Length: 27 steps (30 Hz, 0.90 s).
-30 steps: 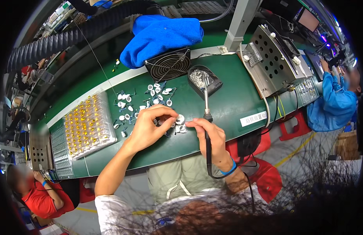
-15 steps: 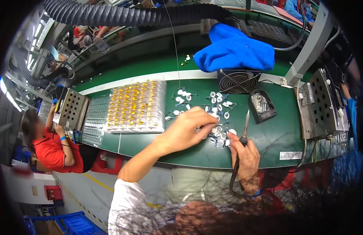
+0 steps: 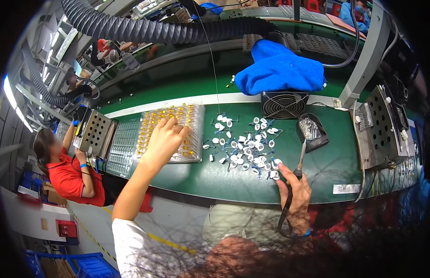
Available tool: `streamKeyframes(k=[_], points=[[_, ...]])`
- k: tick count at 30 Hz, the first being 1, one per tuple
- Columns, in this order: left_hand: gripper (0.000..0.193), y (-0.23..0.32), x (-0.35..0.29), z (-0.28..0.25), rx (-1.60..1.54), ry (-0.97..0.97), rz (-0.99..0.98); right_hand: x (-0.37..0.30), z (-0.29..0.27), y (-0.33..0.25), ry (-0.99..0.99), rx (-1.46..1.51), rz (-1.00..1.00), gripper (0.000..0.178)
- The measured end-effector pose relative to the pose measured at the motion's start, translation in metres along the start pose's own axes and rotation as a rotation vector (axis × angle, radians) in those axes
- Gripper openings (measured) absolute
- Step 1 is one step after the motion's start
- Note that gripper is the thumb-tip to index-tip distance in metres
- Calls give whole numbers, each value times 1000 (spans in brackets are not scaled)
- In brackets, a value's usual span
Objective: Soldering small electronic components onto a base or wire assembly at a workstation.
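Observation:
My left hand (image 3: 162, 144) is over a clear plastic tray stack (image 3: 197, 125) of small yellow-topped parts (image 3: 152, 124). Its fingers curl down among them; the fingertips are hidden, so anything pinched there cannot be made out. My right hand (image 3: 296, 195) grips a soldering iron (image 3: 298, 172), tip pointing up and away from me. Its thumb and index finger are close to a small white cap-like piece (image 3: 274, 175); whether they pinch it is unclear. Many similar white pieces with thin blue wires (image 3: 249, 144) lie scattered on the green bench between my hands.
Behind the white pieces stands a black fan (image 3: 284, 105) under a blue cloth (image 3: 282, 69). A black bin of metal bits (image 3: 311, 130) sits right of it. A perforated metal box (image 3: 379, 125) stands far right. At left, a person in red (image 3: 78, 178) works beside clear trays (image 3: 122, 141).
My left hand has moved left from the white pieces to the yellow-topped parts in the tray. My right hand still holds the soldering iron near the bench's front edge. The view has shifted slightly.

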<state>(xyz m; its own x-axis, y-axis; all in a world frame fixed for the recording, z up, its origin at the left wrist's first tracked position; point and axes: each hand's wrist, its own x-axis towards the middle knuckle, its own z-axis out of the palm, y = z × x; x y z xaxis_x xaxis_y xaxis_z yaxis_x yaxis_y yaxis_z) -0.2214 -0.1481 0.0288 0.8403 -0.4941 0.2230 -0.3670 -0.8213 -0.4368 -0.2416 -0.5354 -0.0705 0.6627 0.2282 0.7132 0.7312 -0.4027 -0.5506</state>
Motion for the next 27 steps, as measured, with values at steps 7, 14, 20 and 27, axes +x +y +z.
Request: streamKeyframes(k=[7, 14, 20, 27], points=[[25, -9, 10, -7, -290, 35, -83, -3, -3, 1, -38, -35, 22, 40], [12, 65, 56, -10, -1896, 374, -145, -5, -7, -3, 71, 35, 53, 39], [15, 113, 95, 11, -2299, 144, -230, -4, -7, -5, 208, 141, 88, 35], [16, 132, 96, 24, -2109, 41, -328, -19, -31, -6, 93, 160, 91, 31]])
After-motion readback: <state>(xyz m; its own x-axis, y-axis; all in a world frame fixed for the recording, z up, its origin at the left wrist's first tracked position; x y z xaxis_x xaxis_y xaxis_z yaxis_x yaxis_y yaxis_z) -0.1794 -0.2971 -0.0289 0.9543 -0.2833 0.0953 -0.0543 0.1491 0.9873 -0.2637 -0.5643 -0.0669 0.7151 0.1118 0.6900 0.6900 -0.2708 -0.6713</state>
